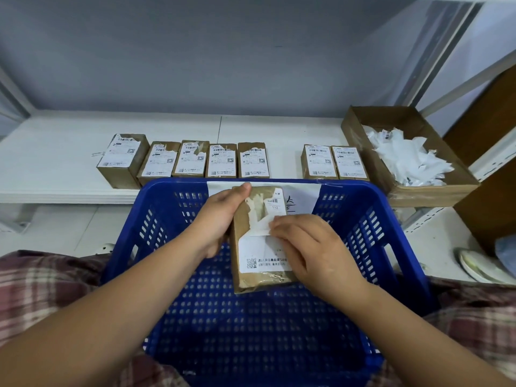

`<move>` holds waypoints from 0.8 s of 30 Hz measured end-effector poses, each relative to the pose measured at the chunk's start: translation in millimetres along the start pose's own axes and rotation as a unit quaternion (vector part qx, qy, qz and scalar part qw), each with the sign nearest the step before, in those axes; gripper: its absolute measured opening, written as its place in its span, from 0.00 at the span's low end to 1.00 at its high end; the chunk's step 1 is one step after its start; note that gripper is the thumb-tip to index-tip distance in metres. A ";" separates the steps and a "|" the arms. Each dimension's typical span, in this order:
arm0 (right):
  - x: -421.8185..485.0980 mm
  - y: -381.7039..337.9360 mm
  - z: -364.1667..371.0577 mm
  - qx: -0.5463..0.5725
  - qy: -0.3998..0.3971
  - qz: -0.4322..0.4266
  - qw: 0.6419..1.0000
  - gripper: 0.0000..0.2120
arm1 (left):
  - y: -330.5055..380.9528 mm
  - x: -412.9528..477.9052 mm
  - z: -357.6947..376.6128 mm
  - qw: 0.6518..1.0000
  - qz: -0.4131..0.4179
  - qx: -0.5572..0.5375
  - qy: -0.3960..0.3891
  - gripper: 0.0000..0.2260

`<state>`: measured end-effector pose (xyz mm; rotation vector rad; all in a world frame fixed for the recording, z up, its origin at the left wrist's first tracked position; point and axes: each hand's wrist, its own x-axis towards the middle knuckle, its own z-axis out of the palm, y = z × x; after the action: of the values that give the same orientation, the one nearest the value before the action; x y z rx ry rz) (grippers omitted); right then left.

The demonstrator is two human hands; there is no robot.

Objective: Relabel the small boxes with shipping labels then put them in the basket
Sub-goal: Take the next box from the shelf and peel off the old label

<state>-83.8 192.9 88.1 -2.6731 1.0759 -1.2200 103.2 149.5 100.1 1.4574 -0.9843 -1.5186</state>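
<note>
I hold a small brown cardboard box [251,263] above the blue plastic basket [363,219]. My left hand [220,216] grips the box's left side and top edge. My right hand [304,244] pinches the partly torn white shipping label [262,227] on the box's face; the label's upper part is peeled off, leaving torn white traces. The basket holds no boxes. Several small labelled boxes [192,160] stand in a row on the white shelf [55,163] behind the basket, with two more [333,163] to the right.
An open cardboard tray [360,127] at the right of the shelf holds crumpled white label scraps [407,157]. The basket rests on my lap, on plaid cloth [42,286]. A brown board [488,141] leans at the far right. Shoes [480,266] lie on the floor.
</note>
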 end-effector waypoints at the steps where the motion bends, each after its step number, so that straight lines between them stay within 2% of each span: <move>1: -1.9 -1.1 0.9 0.006 -0.005 0.001 1.000 0.09 | -0.5 -0.8 0.1 1.000 -0.002 -0.003 -0.004 0.20; 4: -3.1 -8.3 2.6 0.030 -0.009 0.050 0.998 0.16 | -1.7 -3.4 0.9 1.000 -0.012 0.001 -0.018 0.18; 7: 4.5 -6.7 -4.3 0.079 -0.007 0.175 0.981 0.23 | -2.9 -6.7 2.6 0.999 -0.017 0.020 -0.029 0.17; 9: 10.2 -2.1 -11.1 0.150 -0.022 0.263 0.953 0.24 | -3.1 -8.9 3.6 0.999 -0.003 0.032 -0.035 0.16; 11: 13.9 3.4 -16.6 0.239 -0.008 0.352 0.905 0.23 | -1.8 -11.3 5.2 0.998 0.016 0.042 -0.033 0.15; 13: 16.1 7.5 -19.0 0.300 0.000 0.402 0.865 0.17 | 0.1 -13.3 7.5 0.998 0.031 0.055 -0.031 0.15; 14: 16.7 7.9 -19.4 0.311 -0.008 0.408 0.859 0.13 | 0.5 -13.8 8.6 0.997 0.037 0.058 -0.032 0.15; 20: 12.6 6.7 -15.5 0.203 -0.038 0.342 0.917 0.12 | 0.8 -16.3 11.2 0.995 0.059 0.065 -0.046 0.10; 24: 8.2 10.6 -12.1 0.114 -0.006 0.272 0.955 0.11 | 0.4 -18.6 10.7 0.996 0.050 0.056 -0.041 0.16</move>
<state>-94.3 183.0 99.1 -2.0115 1.4360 -1.1251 92.9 166.7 107.9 1.4103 -1.1906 -1.4817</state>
